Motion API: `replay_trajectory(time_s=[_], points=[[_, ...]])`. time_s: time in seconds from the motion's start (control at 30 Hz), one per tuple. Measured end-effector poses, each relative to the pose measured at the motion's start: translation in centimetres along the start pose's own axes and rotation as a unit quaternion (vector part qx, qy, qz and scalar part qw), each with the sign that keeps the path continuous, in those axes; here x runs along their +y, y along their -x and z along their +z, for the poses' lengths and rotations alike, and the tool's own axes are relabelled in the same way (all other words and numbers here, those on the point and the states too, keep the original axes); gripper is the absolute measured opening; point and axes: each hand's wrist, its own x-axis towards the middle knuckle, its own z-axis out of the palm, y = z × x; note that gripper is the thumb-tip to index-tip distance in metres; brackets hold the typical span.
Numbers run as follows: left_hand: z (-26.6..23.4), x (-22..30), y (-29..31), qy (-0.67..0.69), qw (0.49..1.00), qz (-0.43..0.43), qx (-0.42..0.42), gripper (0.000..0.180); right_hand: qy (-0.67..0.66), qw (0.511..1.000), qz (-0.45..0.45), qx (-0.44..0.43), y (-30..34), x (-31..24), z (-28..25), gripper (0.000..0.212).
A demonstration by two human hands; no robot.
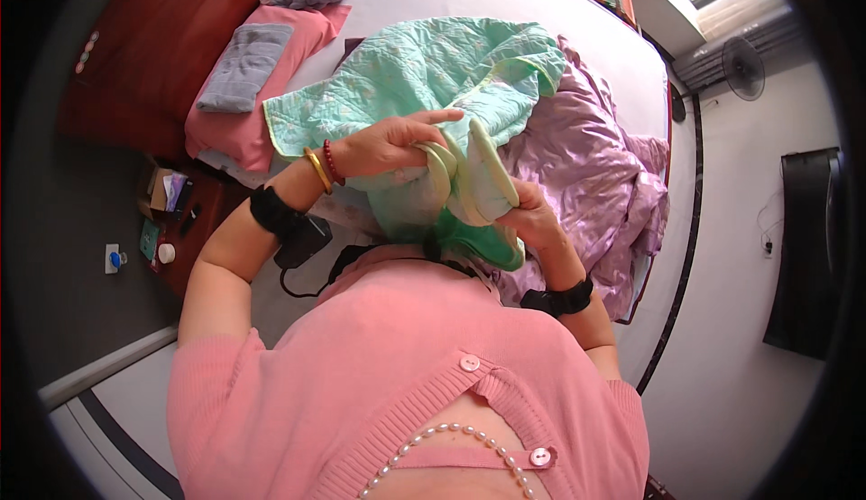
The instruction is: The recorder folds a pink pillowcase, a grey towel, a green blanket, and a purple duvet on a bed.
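One green quilt [410,81] is lying on one bed [622,58], its near end hanging toward the wearer. Both hands are holding its pale edging: the left hand [383,146] is pinching one fold, the right hand [534,218] is gripping another. The step seems to be gathering edges, calling for firm grips next. One purple cover [586,166] is lying crumpled to the right.

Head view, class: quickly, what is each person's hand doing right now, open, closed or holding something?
Left hand: closed, holding the mint-green, quilted fabric blanket.
Right hand: closed, pinching the same blanket.
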Motion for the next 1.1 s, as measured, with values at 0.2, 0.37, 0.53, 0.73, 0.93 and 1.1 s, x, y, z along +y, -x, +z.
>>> replay_trajectory(time_s=[0.2, 0.37, 0.53, 0.73, 0.93, 1.1], points=[[0.3, -0.9, -1.6, -0.097, 0.992, -0.043, -0.072, 0.020, 0.045, 0.998, 0.025, 0.023, 1.7, -0.2, -0.9, 0.042], [1.7, 1.5, -2.8, -0.118, 0.990, 0.015, -0.069, 0.016, 0.161, 0.984, 0.048, 0.066, 1.8, -2.1, -0.3, 0.048], [2.9, 1.2, -4.7, -0.169, 0.978, 0.101, -0.075, 0.016, 0.350, 0.926, 0.031, 0.138, 0.7, -3.0, 2.5, 0.033], [3.2, -0.4, -5.2, -0.077, 0.997, -0.007, -0.032, 0.032, 0.184, 0.956, -0.038, 0.224, 0.9, 0.2, 1.4, 0.023], [3.8, 2.2, -5.7, -0.148, 0.984, -0.058, -0.083, 0.049, 0.354, 0.908, -0.173, 0.140, 0.8, -1.7, 1.3, 0.026], [1.4, 2.2, -7.6, -0.358, 0.932, -0.027, -0.051, 0.029, 0.465, 0.831, -0.200, 0.229, 0.0, -1.4, 0.4, 0.037]])
